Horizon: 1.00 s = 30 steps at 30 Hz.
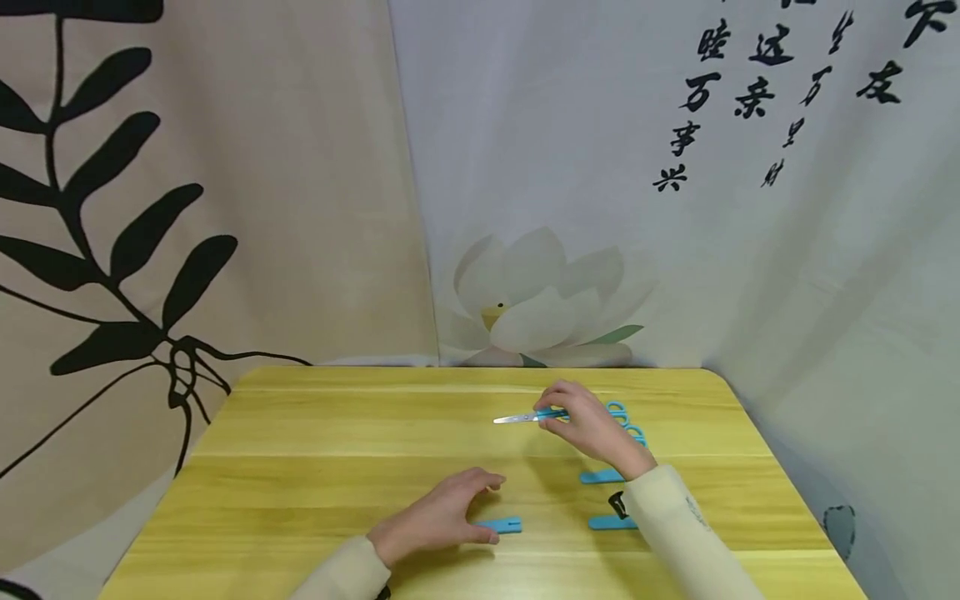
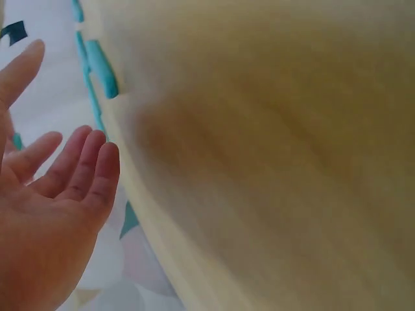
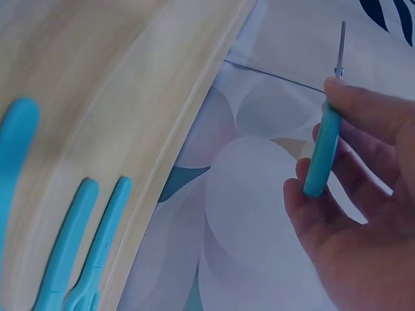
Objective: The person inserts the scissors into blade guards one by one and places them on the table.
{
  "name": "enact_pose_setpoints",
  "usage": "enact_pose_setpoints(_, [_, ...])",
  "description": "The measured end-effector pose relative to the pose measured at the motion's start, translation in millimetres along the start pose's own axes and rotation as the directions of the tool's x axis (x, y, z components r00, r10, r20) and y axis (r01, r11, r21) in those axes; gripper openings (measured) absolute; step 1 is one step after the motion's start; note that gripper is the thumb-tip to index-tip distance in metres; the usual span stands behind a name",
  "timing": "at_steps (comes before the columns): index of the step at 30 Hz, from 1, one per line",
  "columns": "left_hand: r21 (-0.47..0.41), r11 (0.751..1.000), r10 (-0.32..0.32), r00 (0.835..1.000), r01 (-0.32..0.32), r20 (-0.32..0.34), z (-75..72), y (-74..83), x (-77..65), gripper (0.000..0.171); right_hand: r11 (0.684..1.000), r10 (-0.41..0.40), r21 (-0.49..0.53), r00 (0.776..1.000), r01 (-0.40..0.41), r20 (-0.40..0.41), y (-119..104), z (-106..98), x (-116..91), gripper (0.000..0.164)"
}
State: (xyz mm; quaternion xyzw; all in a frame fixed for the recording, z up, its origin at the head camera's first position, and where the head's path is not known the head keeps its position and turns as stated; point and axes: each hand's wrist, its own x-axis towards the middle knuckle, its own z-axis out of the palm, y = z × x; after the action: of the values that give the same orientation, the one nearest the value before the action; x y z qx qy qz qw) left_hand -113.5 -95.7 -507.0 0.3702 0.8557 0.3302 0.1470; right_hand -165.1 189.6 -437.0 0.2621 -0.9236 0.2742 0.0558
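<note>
My right hand (image 1: 588, 423) pinches a pair of blue-handled scissors (image 1: 553, 414) above the far part of the table. Their bare metal blades point left in the head view, and in the right wrist view the scissors (image 3: 324, 149) sit between thumb and fingers. My left hand (image 1: 442, 515) is low over the table with thumb and fingers spread. Just beside its thumb lies a blue scissors cover (image 1: 504, 525), its left end hidden by the hand. The left wrist view shows the left palm (image 2: 58, 214) with nothing in it.
More blue scissors handles (image 1: 617, 410) lie beyond the right wrist. Two blue covers (image 1: 600, 477) poke out from behind the right forearm, which hides the rest. In the right wrist view, blue-covered scissors (image 3: 104, 233) lie near the table's edge. A printed curtain (image 1: 555, 167) hangs behind.
</note>
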Motion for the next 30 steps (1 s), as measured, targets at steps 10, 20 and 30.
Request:
enact_pose_setpoints(10, [0.079, 0.997, -0.014, 0.998, 0.010, 0.057, 13.4, 1.2, 8.8, 0.048, 0.999, 0.029, 0.015, 0.999, -0.028, -0.016, 1, -2, -26, 0.017])
enact_pose_setpoints(20, [0.137, 0.989, 0.041, 0.998, -0.048, 0.048, 11.1, -0.1, 12.0, 0.011, 0.999, 0.032, 0.005, 0.999, -0.032, -0.038, 3, 1, -39, 0.016])
enact_pose_setpoints(30, [0.107, 0.993, 0.050, 0.999, -0.051, 0.011, 2.6, 8.2, 6.4, 0.010, 1.000, 0.020, 0.012, 0.997, -0.019, -0.070, 4, 7, -50, 0.017])
